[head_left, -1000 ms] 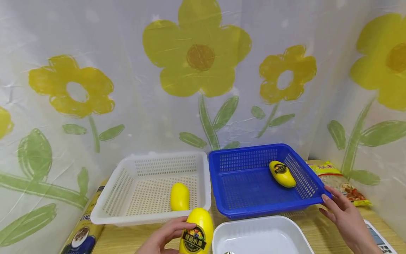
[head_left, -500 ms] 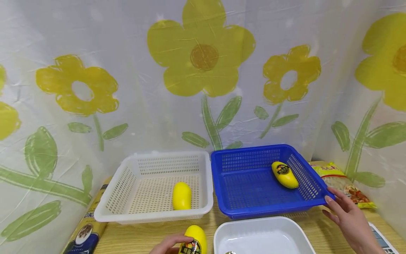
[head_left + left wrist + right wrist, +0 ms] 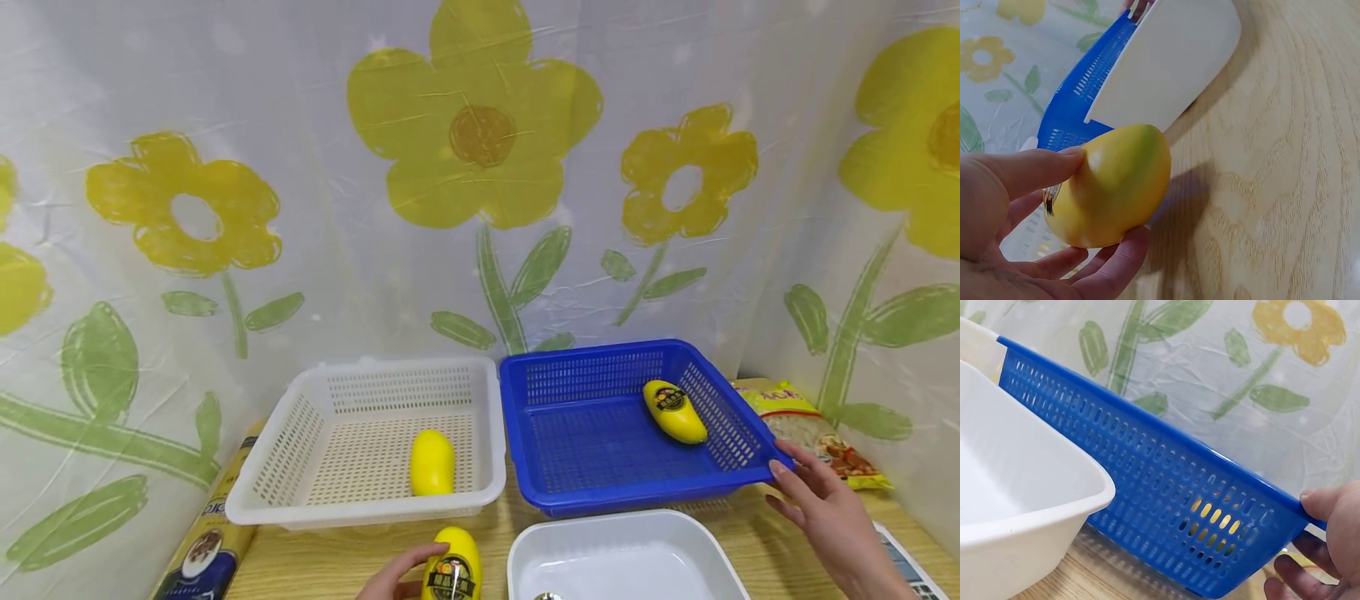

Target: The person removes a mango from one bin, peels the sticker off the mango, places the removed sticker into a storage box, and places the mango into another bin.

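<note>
My left hand (image 3: 396, 577) holds a yellow mango (image 3: 452, 565) with a black label, low in the head view before the white basket. The left wrist view shows the thumb on one side of this mango (image 3: 1124, 181) and fingers beneath, its skin partly green. At the front right corner of the blue basket (image 3: 570, 454), my right hand (image 3: 838, 523) grips the rim. Thumb on top and fingers below appear in the right wrist view. A labelled mango (image 3: 675, 412) lies inside the blue basket. Another mango (image 3: 432, 463), no label showing, lies in the white basket (image 3: 360, 458).
In front of the blue basket stands a white tub (image 3: 622, 565) with a small shiny thing (image 3: 547, 596) at the lower frame edge. A food bag (image 3: 813, 433) and a white device (image 3: 903, 567) are at right. A brown package (image 3: 210, 533) lies at left.
My left hand has lowered the mango from near the white basket's front rim toward me. The head view has shifted slightly. My right hand stays at the blue basket's corner.
</note>
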The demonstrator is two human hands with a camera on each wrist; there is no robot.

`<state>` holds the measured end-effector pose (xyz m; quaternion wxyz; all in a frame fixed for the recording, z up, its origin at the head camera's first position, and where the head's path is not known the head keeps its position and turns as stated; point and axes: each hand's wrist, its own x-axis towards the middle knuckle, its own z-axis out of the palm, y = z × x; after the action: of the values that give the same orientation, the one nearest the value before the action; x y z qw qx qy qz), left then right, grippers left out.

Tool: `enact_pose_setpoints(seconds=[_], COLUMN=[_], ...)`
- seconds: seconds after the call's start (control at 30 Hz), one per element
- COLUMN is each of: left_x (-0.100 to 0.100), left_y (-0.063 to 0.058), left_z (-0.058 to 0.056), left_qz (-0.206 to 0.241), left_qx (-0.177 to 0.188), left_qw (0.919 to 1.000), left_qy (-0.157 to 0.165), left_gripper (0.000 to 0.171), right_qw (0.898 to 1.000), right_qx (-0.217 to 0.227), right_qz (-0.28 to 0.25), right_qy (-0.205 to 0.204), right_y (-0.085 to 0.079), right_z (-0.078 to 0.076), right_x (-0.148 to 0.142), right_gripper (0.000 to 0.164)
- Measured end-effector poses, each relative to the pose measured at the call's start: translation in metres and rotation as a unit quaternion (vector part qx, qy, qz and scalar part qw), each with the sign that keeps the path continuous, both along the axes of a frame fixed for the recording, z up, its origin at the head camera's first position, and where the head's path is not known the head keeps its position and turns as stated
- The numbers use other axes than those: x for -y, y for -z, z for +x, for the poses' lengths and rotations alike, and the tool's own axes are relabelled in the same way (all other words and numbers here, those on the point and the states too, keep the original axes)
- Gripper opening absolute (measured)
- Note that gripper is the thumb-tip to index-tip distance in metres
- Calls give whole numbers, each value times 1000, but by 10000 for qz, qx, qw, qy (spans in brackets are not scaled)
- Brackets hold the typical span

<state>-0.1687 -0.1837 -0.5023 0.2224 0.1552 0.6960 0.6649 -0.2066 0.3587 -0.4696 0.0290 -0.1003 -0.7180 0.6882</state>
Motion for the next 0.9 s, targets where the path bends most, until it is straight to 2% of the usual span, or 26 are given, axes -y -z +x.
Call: enact_pose_setpoints(seconds=[0.17, 0.27, 0.33, 0.4, 0.47, 0.5, 0.53, 0.6, 0.63, 0.73, 0.83, 0.9], left_x=[-3, -5, -6, -6, -6, -6, -6, -7, -7, -8, -9, -9], left_y=[3, 4, 5, 5, 6, 6, 6, 7, 7, 8, 8, 7], left_z=[2, 3, 3, 3, 3, 3, 3, 4, 4, 6, 6, 5], left_qz=[52, 14, -80, -192, -248, -221, -220, -177, -146, -84, -96, -141], left_qx=[-69, -40, -20, 45, 142, 207, 240, 293, 319, 299, 335, 360], left_qw=[10000, 9999, 9998, 9994, 9990, 9988, 9986, 9981, 9979, 9977, 9974, 9971], left_qy=[-23, -116, -191, -276, -356, -391, -428, -506, -550, -606, -636, -650], left_gripper=[65, 64, 64, 64, 66, 67, 68, 71, 71, 72, 74, 76], right_qw=[9986, 9934, 9856, 9701, 9480, 9338, 9219, 9084, 9061, 9174, 9348, 9413], right_qx=[207, 378, 316, 17, -497, -795, -1161, -1730, -1982, -2322, -2196, -2018], right_qz=[480, 1075, 1659, 2392, 2956, 3188, 3273, 3275, 3247, 3078, 2784, 2508], right_qy=[-45, -109, 35, 403, 1069, 1415, 1718, 1940, 1853, 984, -200, -1012], right_y=[-2, -7, -13, -20, -30, -35, -40, -51, -57, -69, -75, -75], right_z=[-2, -3, -4, -2, 2, 4, 6, 11, 13, 21, 29, 32], right_x=[-2, -4, -2, 4, 15, 23, 33, 54, 64, 97, 128, 148], right_gripper=[61, 67, 71, 71, 64, 59, 53, 44, 40, 31, 25, 23])
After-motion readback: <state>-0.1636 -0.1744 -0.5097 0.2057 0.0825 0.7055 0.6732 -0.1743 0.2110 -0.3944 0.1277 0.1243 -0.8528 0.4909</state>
